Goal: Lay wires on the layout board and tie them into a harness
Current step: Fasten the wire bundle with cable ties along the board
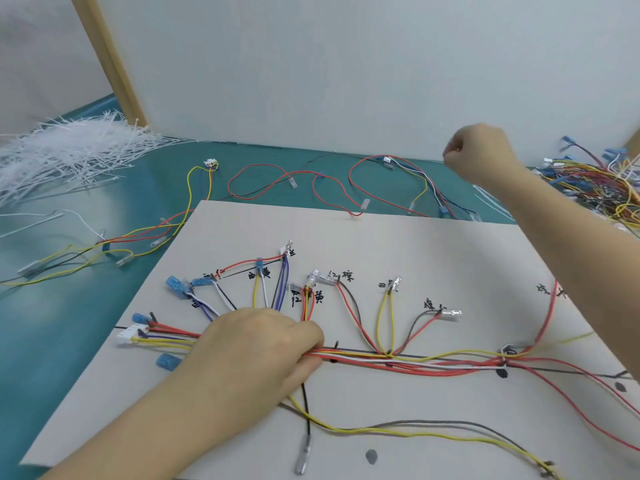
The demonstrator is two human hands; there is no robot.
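Note:
The beige layout board (433, 244) lies on the teal table, marked with black lines and handwritten labels. A harness bundle (408, 362) of red, yellow, white and black wires runs along its main line, and branches fan up to terminals and blue connectors (175, 285). My left hand (263, 344) grips the bundle at its left part and presses it to the board. A white connector (130, 334) sits just left of that hand. My right hand (478, 154) is raised over the table's far side, curled into a fist, and I see nothing in it.
A heap of white cable ties (65, 154) lies at the back left. Loose wire sets (346, 181) are strewn on the table beyond the board. A tangled pile of coloured wires (595, 181) sits at the far right. A white wall panel stands behind.

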